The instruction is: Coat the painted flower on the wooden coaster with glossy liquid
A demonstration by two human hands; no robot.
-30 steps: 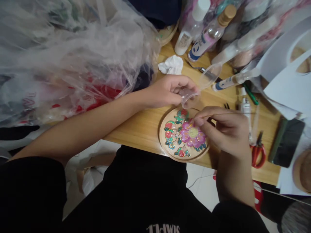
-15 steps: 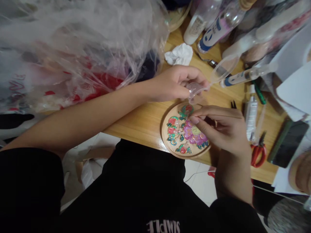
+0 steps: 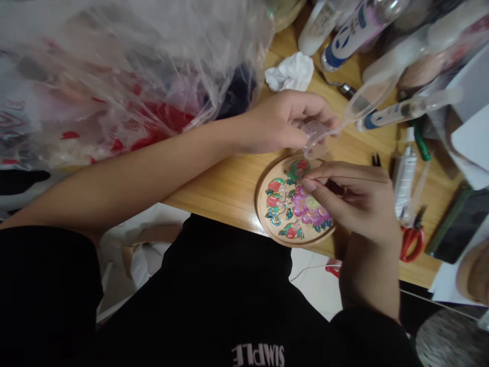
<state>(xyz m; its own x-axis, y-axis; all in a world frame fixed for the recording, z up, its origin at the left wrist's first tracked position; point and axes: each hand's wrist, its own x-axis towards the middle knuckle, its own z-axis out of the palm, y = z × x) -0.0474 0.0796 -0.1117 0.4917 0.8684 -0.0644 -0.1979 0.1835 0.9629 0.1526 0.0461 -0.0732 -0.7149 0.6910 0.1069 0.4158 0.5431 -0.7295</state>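
Observation:
My left hand point(image 3: 294, 122) is closed around a small clear plastic cup point(image 3: 316, 135), tilted above the far edge of a round wooden plaque point(image 3: 263, 214). The plaque carries raised, gold-outlined decoration: a pink-purple flower point(image 3: 305, 206), red-and-green fruits point(image 3: 275, 188) and dark green leaves. Over its right side, my right hand point(image 3: 344, 196) pinches a thin stick point(image 3: 362, 178) between thumb and fingers. The stick's shaft runs back across the hand; its working tip is hard to make out near the flower's upper edge. My right hand hides part of the plaque.
A large clear plastic bag point(image 3: 153, 66) fills the left. Crumpled tissue point(image 3: 290, 74), labelled bottles point(image 3: 346, 38) and a clear spoon-like piece point(image 3: 372, 97) lie behind. Rightward are a tube point(image 3: 405, 178), red-handled pliers point(image 3: 412, 242) and a dark phone-like slab point(image 3: 453, 224).
The whole view has shifted slightly, moving the desk items right and up. Both hands keep their grips, with the cup still over the plaque's far edge.

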